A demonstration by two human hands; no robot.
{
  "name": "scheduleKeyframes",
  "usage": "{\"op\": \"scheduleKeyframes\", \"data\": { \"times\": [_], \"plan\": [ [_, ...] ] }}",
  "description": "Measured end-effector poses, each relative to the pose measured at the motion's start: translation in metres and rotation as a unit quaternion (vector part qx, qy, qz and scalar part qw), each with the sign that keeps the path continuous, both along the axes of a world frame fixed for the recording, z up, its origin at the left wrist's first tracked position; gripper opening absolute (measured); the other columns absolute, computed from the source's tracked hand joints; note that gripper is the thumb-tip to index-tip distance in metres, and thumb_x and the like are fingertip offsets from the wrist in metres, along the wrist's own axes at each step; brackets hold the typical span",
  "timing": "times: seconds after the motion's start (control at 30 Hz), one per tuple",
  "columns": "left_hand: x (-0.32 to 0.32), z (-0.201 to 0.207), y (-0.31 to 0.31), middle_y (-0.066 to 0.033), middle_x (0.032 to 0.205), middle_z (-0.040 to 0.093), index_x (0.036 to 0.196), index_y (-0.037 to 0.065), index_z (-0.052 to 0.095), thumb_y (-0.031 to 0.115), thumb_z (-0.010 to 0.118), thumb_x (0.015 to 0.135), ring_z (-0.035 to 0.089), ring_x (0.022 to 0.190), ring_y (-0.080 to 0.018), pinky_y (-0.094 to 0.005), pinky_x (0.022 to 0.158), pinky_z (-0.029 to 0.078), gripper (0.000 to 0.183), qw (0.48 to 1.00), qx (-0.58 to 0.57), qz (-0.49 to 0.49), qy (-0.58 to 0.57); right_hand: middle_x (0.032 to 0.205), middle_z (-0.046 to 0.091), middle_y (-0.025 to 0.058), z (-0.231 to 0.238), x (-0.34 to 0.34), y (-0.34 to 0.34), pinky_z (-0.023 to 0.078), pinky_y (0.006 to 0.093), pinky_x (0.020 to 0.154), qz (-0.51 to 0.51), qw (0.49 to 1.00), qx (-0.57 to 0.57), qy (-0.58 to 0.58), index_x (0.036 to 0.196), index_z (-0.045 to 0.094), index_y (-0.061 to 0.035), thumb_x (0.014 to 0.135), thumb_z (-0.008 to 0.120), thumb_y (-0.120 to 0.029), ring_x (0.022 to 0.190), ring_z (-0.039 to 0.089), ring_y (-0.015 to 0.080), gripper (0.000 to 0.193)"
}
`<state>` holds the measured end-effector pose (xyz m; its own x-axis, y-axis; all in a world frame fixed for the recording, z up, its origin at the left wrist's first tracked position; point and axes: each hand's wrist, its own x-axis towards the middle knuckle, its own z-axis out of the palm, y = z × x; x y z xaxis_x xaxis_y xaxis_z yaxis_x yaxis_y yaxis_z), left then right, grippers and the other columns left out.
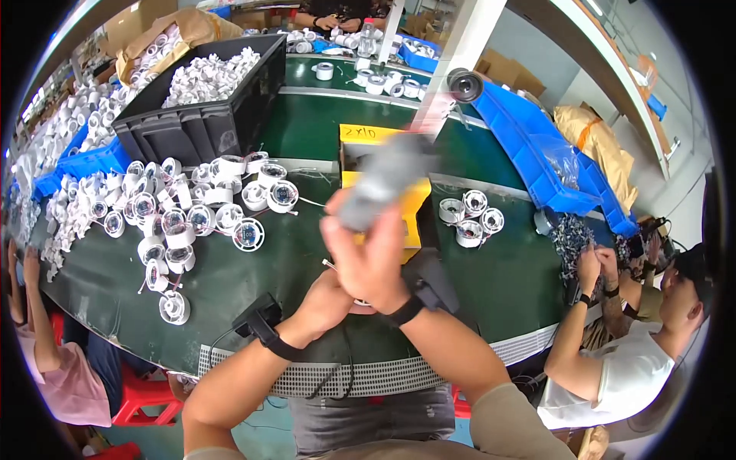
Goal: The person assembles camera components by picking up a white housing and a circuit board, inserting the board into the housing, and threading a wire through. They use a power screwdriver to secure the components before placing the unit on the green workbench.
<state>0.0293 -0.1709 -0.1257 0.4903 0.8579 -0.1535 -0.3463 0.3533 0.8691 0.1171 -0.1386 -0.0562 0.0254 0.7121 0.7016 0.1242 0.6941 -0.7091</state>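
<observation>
Apparently between right-hand fingers, a blurred grey tool.

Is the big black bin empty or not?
Not empty: small white parts are heaped inside the black bin.

- A bench with a dark green top spans the middle, its edges bowed by the lens.
- A pale perforated strip lines its near edge.
- A white post rises on the far side.
- Brown cardboard boxes sit behind it, before a greyish wall.
- A long, pale beam slants down at upper right, near a bright ceiling light.
- A red plastic stool stands at lower left, beside bluish-green floor.
</observation>
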Motion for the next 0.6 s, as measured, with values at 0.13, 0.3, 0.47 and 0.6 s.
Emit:
{"op": "scheduleKeyframes", "data": {
  "times": [0.13, 0.3, 0.47, 0.6],
  "plan": [
    [0.004, 0.005, 0.003, -0.0104, 0.109, 0.059, 0.123, -0.005, 0.05, 0.006, 0.049, 0.092, 0.062, 0.094, -0.0176, -0.0328, 0.077, 0.06, 0.033, 0.997, -0.045, -0.018, 0.061, 0.072, 0.051, 0.0084, 0.025, 0.029, 0.004, 0.046, 0.0306, 0.05, 0.001, 0.981, 0.065, 0.183, 0.142, 0.015, 0.0012, 0.089, 0.048, -0.014, 0.055, 0.049, 0.016, 0.064],
    [0.007, 0.003, 0.003, -0.0118, 0.103, 0.06, 0.124, -0.005, 0.048, 0.004, 0.048, 0.094, 0.065, 0.084, -0.0227, -0.035, 0.077, 0.059, 0.032, 0.996, -0.056, -0.004, 0.07, 0.065, 0.049, 0.0068, 0.017, 0.045, 0.016, 0.044, 0.0306, 0.047, -0.056, 0.983, 0.012, 0.173, 0.133, 0.028, 0.0013, 0.089, 0.048, -0.01, 0.052, 0.047, 0.0139, 0.049],
    [0.006, 0.005, 0.003, -0.0122, 0.103, 0.06, 0.125, -0.005, 0.047, 0.004, 0.047, 0.094, 0.066, 0.084, -0.0229, -0.0347, 0.077, 0.059, 0.031, 0.995, -0.056, -0.004, 0.088, 0.062, 0.049, 0.0064, 0.016, 0.042, 0.015, 0.044, 0.0299, 0.048, -0.06, 0.984, 0.011, 0.165, 0.13, 0.03, 0.0022, 0.089, 0.049, -0.008, 0.05, 0.046, 0.0134, 0.046],
    [0.006, 0.005, 0.003, -0.0128, 0.103, 0.06, 0.124, -0.006, 0.047, 0.004, 0.046, 0.095, 0.066, 0.084, -0.0236, -0.0351, 0.078, 0.059, 0.031, 0.995, -0.063, -0.002, 0.077, 0.062, 0.05, 0.0068, 0.013, 0.042, 0.016, 0.044, 0.0294, 0.048, -0.059, 0.988, 0.013, 0.143, 0.124, 0.032, 0.0023, 0.088, 0.05, -0.006, 0.049, 0.047, 0.0135, 0.041]
  ]
}}
